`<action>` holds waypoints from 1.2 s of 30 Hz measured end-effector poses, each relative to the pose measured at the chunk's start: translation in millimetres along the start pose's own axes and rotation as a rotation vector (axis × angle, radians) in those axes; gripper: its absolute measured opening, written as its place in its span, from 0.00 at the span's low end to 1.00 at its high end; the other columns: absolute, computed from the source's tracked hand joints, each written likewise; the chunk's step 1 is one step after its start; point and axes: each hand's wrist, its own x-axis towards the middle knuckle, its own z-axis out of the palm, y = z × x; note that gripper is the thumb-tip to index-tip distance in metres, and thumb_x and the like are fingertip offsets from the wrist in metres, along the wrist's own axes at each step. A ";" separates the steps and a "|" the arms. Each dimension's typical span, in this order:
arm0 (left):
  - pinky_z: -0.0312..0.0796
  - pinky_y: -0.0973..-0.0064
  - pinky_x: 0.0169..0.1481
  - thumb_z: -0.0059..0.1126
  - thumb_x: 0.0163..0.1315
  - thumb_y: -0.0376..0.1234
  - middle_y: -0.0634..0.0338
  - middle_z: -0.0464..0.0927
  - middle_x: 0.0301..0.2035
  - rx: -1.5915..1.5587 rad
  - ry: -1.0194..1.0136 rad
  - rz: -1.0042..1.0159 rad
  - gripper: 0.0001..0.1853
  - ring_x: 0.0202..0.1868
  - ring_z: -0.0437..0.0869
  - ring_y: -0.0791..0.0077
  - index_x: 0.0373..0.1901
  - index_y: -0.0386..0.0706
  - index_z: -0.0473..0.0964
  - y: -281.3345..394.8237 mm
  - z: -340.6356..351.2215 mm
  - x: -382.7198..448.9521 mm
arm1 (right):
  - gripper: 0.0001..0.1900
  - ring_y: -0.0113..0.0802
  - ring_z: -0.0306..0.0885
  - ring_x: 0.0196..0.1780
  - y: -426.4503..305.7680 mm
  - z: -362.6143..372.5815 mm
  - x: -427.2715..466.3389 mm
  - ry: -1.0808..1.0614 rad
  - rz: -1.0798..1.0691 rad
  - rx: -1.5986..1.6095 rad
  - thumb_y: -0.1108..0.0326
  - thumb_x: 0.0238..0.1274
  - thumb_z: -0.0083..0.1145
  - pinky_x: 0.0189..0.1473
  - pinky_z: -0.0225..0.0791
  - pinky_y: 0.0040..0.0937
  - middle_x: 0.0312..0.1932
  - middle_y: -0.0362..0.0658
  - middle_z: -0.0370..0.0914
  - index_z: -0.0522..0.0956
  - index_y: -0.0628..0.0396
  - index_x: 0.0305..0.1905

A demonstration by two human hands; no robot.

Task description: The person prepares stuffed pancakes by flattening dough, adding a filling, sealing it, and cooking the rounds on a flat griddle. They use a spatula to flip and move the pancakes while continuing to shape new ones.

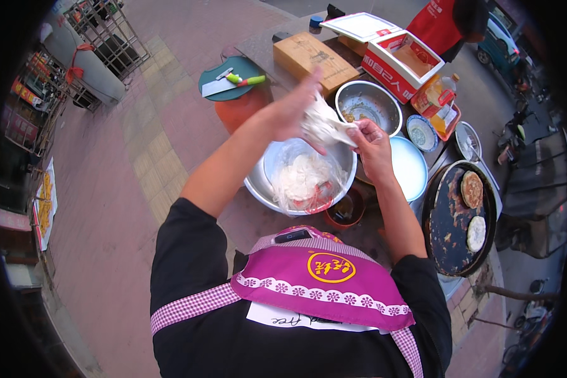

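Observation:
A piece of soft white dough (325, 122) is stretched between my hands above a steel bowl. My left hand (293, 106), blurred, lies against the dough's left side with its fingers extended. The fingertips of my right hand (371, 144) pinch the dough's right end. Below, the large steel bowl (254, 184) holds a clear plastic bag with more white dough (302, 177) and something red in it. Behind my hands is a second steel bowl (392, 101) with some crumbly filling. A round white lid or plate (408, 167) lies beside my right wrist.
A black round griddle (446, 222) at the right carries a browned flatbread (472, 189) and a pale one (476, 234). A cleaver and a peeler lie on a green board (231, 71). Farther back are a wooden box (314, 56), a foam box (392, 71), an oil bottle and a person in red (432, 23).

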 end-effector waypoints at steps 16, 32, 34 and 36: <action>0.75 0.40 0.54 0.26 0.58 0.76 0.50 0.78 0.53 0.004 -0.184 -0.173 0.52 0.51 0.82 0.53 0.60 0.40 0.70 -13.6 8.4 23.3 | 0.18 0.50 0.79 0.39 -40.6 13.8 10.5 -0.368 -0.501 -1.008 0.75 0.53 0.64 0.42 0.73 0.42 0.41 0.50 0.74 0.74 0.59 0.50; 0.73 0.57 0.58 0.35 0.72 0.58 0.56 0.81 0.44 -0.784 -0.042 0.215 0.30 0.47 0.83 0.63 0.48 0.44 0.75 -118.8 -28.7 36.4 | 0.14 0.48 0.78 0.45 2.1 46.3 -12.0 -0.297 -0.517 -1.103 0.74 0.56 0.62 0.44 0.74 0.38 0.41 0.50 0.73 0.76 0.59 0.48; 0.74 0.55 0.58 0.33 0.73 0.59 0.56 0.81 0.45 -0.630 -0.063 0.201 0.30 0.48 0.83 0.62 0.49 0.45 0.75 -103.3 -20.2 23.4 | 0.14 0.49 0.78 0.47 -15.9 43.9 -9.1 -0.414 -0.507 -1.067 0.75 0.57 0.61 0.44 0.75 0.39 0.42 0.50 0.72 0.76 0.56 0.49; 0.75 0.53 0.57 0.32 0.73 0.59 0.56 0.80 0.46 -0.502 -0.100 0.177 0.31 0.49 0.83 0.61 0.50 0.45 0.75 -87.6 -9.7 12.0 | 0.15 0.51 0.77 0.47 -34.9 45.1 -9.6 -0.413 -0.532 -1.023 0.74 0.56 0.62 0.45 0.74 0.41 0.45 0.50 0.71 0.75 0.57 0.48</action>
